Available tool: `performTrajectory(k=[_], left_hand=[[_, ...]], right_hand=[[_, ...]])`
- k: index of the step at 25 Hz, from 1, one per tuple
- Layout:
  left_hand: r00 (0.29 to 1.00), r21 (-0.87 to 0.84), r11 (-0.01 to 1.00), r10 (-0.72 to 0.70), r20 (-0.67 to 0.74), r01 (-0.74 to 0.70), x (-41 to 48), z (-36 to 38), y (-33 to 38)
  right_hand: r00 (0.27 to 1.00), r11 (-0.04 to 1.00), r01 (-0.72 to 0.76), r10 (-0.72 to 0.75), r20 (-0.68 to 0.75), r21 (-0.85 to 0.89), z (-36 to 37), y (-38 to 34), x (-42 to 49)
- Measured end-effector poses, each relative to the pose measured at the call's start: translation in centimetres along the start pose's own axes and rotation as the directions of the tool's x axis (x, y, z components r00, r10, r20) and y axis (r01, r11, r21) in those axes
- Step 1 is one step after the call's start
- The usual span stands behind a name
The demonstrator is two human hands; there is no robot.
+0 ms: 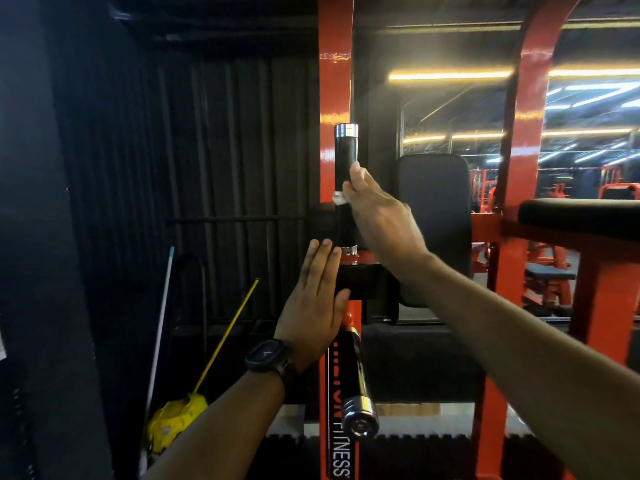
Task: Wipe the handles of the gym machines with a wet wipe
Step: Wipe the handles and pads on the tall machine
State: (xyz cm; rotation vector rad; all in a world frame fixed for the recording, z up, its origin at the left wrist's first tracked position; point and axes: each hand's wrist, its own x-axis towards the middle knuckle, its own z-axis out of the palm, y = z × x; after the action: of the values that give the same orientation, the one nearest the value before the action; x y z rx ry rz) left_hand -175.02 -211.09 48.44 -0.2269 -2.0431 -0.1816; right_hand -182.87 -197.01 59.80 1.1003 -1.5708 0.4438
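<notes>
- My right hand [372,206] is up on the upright black handle [345,157], about halfway along it, with the fingers curled around and grasping the wet wipe [338,198]. Only a little white corner of the wipe pokes out by the thumb, pressed against the grip.
- The handle has chrome caps top and bottom and stands right in front of the red frame post [334,81].
- My left hand [317,303] is released: flat palm, fingers straight and together, fingertips just below the handle's bottom cap. I honestly can't tell if it's touching the black bracket behind it.
- There's a black watch [268,356] on that wrist.
- Lower down, a chrome bar [355,382] sticks out toward me, just beside the left wrist.
- A black back pad [436,202] sits behind my right forearm.
- A yellow mop head [176,417] sits on the floor off to the left, against the dark wall.
</notes>
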Motion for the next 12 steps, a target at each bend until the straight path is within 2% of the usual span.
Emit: performTrajectory(k=[2,4,5,8,11,12], left_hand=[[0.999,0.017,0.999,0.028,-0.037,-0.027,-0.1,0.2,-0.1],[0.998,0.006,0.999,0.034,-0.054,-0.034,0.0,0.3,-0.2],[0.998,-0.004,1.0,0.029,-0.051,-0.029,0.0,0.3,-0.2],[0.998,-0.001,0.999,0.036,-0.045,-0.036,0.1,0.3,-0.2],[0.996,0.004,0.998,0.068,-0.053,-0.068,0.1,0.3,-0.3],[0.995,0.012,0.997,0.078,-0.059,-0.077,0.2,0.4,-0.4]], right_hand=[[0.944,0.932,0.33,-0.32,0.084,-0.15,-0.9,2.0,0.1],[0.816,0.795,0.576,-0.55,0.175,-0.191,-1.4,3.4,0.3],[0.773,0.752,0.632,-0.593,0.227,-0.187,-1.5,3.8,0.5],[0.725,0.697,0.685,-0.626,0.287,-0.211,-1.7,3.9,1.3],[0.595,0.527,0.803,-0.704,0.388,-0.277,-3.3,3.6,2.2],[0.604,0.521,0.797,-0.699,0.383,-0.306,-3.9,3.7,2.8]])
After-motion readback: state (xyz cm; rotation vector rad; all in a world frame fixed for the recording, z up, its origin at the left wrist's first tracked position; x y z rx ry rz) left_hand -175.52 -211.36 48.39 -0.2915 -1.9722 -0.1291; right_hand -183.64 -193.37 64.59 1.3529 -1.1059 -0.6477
